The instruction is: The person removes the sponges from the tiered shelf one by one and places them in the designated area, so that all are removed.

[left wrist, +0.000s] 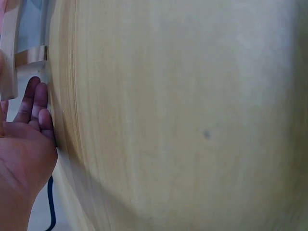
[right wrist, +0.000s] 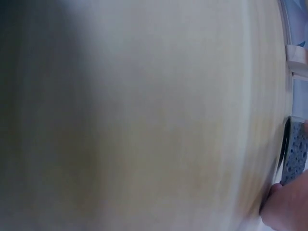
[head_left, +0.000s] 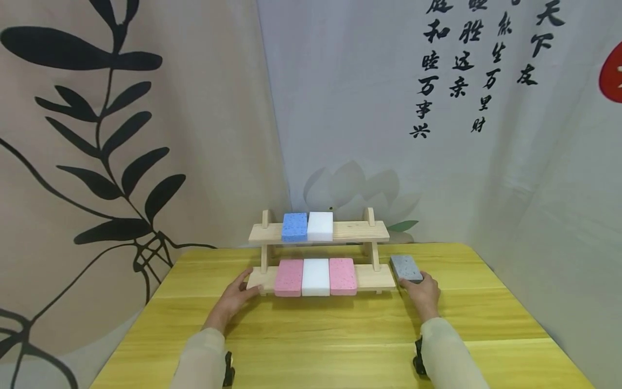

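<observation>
Sleeves [head_left: 201, 356] foremost, left fingers [head_left: 244, 275] wide against rack [head_left: 374, 277], right fingers [head_left: 406, 285] around grey sponge [head_left: 406, 266]

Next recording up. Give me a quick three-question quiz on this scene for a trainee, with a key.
1. Fill in the colour: on the lower shelf of the two-tier pale wooden stand, a ____ rectangular sponge lies between two pink rectangular sponges.

2. True or false: the blue rectangular sponge lies on the upper shelf, just left of another white rectangular sponge in the head view.

3. Where is the grey, porous, rectangular sponge that the right hand grips?
A) On the upper shelf
B) Between the pink sponges
C) Right of the stand

Key: 1. White. 2. True. 3. C.
</observation>
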`<state>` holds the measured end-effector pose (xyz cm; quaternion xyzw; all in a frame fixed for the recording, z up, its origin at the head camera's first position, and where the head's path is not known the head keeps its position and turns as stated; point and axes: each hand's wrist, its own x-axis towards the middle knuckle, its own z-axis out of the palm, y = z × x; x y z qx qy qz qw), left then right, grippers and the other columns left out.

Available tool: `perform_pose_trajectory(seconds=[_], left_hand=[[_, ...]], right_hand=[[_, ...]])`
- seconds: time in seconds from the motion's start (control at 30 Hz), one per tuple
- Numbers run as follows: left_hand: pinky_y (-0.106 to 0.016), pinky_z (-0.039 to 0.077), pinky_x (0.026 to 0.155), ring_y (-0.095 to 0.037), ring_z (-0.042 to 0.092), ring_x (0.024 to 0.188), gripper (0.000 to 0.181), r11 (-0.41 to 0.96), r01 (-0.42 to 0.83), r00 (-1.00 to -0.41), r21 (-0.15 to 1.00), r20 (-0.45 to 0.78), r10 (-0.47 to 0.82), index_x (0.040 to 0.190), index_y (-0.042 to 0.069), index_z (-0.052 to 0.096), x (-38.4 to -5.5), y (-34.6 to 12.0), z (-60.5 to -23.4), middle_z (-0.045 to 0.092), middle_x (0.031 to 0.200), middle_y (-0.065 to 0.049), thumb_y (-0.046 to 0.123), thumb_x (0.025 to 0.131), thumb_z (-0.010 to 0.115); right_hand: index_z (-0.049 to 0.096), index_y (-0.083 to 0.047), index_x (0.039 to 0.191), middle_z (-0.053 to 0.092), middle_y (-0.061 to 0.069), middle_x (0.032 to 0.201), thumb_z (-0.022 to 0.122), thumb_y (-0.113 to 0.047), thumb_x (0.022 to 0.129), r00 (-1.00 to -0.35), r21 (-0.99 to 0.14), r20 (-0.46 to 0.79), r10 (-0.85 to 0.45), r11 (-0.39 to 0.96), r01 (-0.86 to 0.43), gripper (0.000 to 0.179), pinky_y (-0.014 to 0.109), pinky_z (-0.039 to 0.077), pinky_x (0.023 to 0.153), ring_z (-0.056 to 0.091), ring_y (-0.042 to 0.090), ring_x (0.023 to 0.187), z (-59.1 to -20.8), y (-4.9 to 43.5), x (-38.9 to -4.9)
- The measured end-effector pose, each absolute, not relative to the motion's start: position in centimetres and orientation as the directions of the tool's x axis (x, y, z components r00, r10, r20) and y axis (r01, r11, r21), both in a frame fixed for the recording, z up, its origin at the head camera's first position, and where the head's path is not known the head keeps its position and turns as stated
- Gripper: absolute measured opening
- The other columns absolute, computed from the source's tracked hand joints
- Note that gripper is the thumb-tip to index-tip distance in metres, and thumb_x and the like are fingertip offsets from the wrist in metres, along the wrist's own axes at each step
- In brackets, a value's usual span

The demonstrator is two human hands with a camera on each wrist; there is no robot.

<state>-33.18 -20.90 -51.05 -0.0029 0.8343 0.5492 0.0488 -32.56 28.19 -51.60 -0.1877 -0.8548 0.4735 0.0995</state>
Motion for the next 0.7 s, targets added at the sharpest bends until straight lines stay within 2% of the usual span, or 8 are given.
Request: perform_pose_trajectory(seconds=[0.23,0.7], left_hand=[[-0.058,0.039,0.101,-0.037,0.054,0.117,0.079,0.408,-0.046,-0.996,0.912,-0.072,0.049,0.158,0.017,0.026,-33.24,-20.77,-51.12,0.05,0.134,-0.028,0.039,0.095,0.068],[-0.06,0.037,0.103,-0.039,0.052,0.121,0.08,0.395,-0.051,-0.997,0.917,-0.071,0.035,0.158,0.02,0.028,-33.22,-20.8,-51.1,0.049,0.137,-0.028,0.042,0.093,0.07]], right_hand=[[0.025,0.017,0.147,0.028,0.042,0.142,0.067,-0.027,0.093,-0.918,-0.82,-0.015,0.397,0.52,0.239,0.082,0.064,0.029,0.105,0.026,0.058,0.129,-51.35,28.16,-32.38],[0.017,0.018,0.149,0.021,0.044,0.145,0.066,-0.03,0.093,-0.929,-0.806,-0.038,0.369,0.538,0.247,0.088,0.065,0.027,0.107,0.024,0.059,0.13,-51.21,28.35,-32.41]])
